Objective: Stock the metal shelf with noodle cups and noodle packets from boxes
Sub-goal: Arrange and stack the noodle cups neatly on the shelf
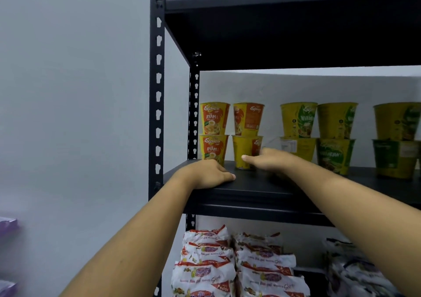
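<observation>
Nearest to us, at the bottom, white and red noodle packets (205, 262) lie piled in two stacks on the lower level of the metal shelf (262, 192). To their right is a blurred heap of paler packets (350, 274) whose print we cannot read. At the far left edge we see two purple things (8, 226), too blurred to name. Both bare forearms reach up past the front edge of the middle board. Our left hand (209, 176) rests palm down on that board near its left corner, fingers loose and holding nothing. Our right hand (271, 160) is further in, well apart from the left, with its thumb across the front of the lower yellow cup (241, 146) and its fingers passing round the cup's right side, gripping it. That cup carries a second cup on top. Just to its left stands a pair of orange Ayam cups (214, 119), also stacked two high, next to the black perforated post (194, 114). To the right, three more two-high stacks of green and yellow cups (335, 137) line the back. Behind them is the pale wall (262, 87), and the dark upper board (284, 0) hangs overhead.
</observation>
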Available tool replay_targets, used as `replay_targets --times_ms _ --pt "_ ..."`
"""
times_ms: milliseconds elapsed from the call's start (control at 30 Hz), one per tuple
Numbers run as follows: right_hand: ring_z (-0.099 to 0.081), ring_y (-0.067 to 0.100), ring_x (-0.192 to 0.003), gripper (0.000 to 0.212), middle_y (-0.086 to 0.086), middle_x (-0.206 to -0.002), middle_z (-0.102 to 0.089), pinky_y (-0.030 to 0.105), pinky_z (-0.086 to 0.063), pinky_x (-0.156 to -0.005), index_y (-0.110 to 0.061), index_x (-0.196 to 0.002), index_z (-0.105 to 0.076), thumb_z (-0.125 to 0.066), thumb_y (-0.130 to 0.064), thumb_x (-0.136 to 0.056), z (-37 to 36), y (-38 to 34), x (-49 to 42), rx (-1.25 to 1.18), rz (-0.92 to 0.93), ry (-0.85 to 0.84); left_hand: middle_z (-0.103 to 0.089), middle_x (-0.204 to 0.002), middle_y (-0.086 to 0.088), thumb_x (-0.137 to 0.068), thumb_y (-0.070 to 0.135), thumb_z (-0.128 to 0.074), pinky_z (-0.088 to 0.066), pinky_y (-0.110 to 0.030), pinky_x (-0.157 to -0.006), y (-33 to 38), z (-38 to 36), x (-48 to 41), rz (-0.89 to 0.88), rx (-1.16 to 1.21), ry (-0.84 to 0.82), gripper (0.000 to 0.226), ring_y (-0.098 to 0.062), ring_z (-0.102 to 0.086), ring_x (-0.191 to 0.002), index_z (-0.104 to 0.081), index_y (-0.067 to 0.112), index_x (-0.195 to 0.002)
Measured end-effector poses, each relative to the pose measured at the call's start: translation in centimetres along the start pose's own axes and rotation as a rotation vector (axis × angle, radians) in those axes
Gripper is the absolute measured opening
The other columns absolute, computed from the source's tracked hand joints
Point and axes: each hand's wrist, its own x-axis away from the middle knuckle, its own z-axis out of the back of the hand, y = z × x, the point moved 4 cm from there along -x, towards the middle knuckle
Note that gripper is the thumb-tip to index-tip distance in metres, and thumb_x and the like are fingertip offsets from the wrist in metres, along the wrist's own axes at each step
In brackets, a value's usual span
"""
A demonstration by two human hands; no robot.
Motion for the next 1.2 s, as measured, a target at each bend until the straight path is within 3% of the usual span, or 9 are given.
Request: replay_targets --times_ms 133,233,367,667,867,933,1067,1200 --pt "-0.041 0.034 -0.143 0.089 0.013 -0.160 -0.038 0.046 -0.038 -0.114 -0.011 -0.155 -0.034 -0.067 -0.061 -0.089 0.9 -0.6 -1.6 -0.124 -0.063 0.026 -0.057 -0.148 0.000 -0.104 0.060 -0.044 -0.036 -0.033 -0.099 0.1 0.1 0.3 -0.006 -0.002 -0.001 0.053 -0.022 -0.053 -0.130 -0.062 0.029 -0.143" --pt "-0.046 0.032 -0.139 0.082 0.011 -0.155 -0.044 0.043 -0.040 -0.111 -0.011 -0.153 -0.039 -0.070 -0.054 -0.090 1.0 -0.9 -2.5 -0.168 -0.066 0.019 -0.055 -0.150 -0.001 -0.104 0.059 -0.043 -0.037 -0.035 -0.103 0.2 0.1 0.4 -0.012 -0.007 -0.003 0.054 -0.022 -0.051 -0.133 -0.059 0.028 -0.145" --pt "-0.044 0.033 -0.141 0.083 0.013 -0.157 -0.041 0.044 -0.039 -0.113 -0.008 -0.155 -0.031 -0.071 -0.045 -0.093 0.2 -1.0 -3.3 -0.292 -0.087 0.057 -0.056 -0.148 -0.001 -0.105 0.058 -0.042 -0.037 -0.033 -0.100 0.2 0.0 0.5 -0.023 -0.001 0.000 0.053 -0.022 -0.053 -0.131 -0.060 0.027 -0.144" --pt "-0.046 0.035 -0.138 0.088 0.013 -0.155 -0.043 0.048 -0.044 -0.109 -0.012 -0.157 -0.020 -0.071 -0.045 -0.093 -0.3 0.6 -4.7 -0.379 -0.080 0.138 -0.059 -0.145 -0.003 -0.106 0.055 -0.042 -0.039 -0.032 -0.100 0.1 0.0 0.5 -0.030 0.025 0.000 0.052 -0.022 -0.054 -0.129 -0.062 0.024 -0.143" --pt "-0.031 0.037 -0.148 0.116 0.013 -0.166 -0.025 0.053 -0.035 -0.117 -0.021 -0.160 0.012 -0.078 -0.038 -0.088 0.3 0.7 -4.7 -0.405 -0.057 0.128 -0.060 -0.144 -0.001 -0.105 0.055 -0.046 -0.039 -0.030 -0.096 -0.1 0.1 0.3 -0.033 0.051 0.015 0.050 -0.020 -0.054 -0.127 -0.062 0.027 -0.142" --pt "-0.035 0.037 -0.147 0.109 0.012 -0.164 -0.029 0.052 -0.036 -0.116 -0.023 -0.161 0.006 -0.077 -0.033 -0.090 0.4 0.6 -4.4 -0.407 -0.015 0.140 -0.060 -0.143 0.000 -0.105 0.055 -0.047 -0.039 -0.030 -0.095 -0.1 0.2 0.4 -0.036 0.054 0.020 0.049 -0.019 -0.055 -0.125 -0.063 0.027 -0.141" --pt "-0.052 0.033 -0.133 0.083 0.010 -0.149 -0.050 0.049 -0.048 -0.106 -0.021 -0.151 -0.027 -0.079 -0.029 -0.088 0.5 0.7 -3.6 -0.426 0.032 0.167 -0.061 -0.142 0.000 -0.103 0.056 -0.049 -0.040 -0.030 -0.095 -0.3 0.3 0.5 -0.035 0.057 0.027 0.049 -0.019 -0.055 -0.124 -0.066 0.027 -0.139" --pt "-0.054 0.029 -0.131 0.078 0.008 -0.146 -0.053 0.044 -0.048 -0.103 -0.019 -0.148 -0.033 -0.080 -0.030 -0.087 1.0 1.1 -2.0 -0.384 0.078 0.180 -0.063 -0.138 0.001 -0.102 0.057 -0.050 -0.043 -0.031 -0.095 -0.4 0.2 0.4 -0.035 0.060 0.032 0.048 -0.014 -0.055 -0.112 -0.068 0.028 -0.136"
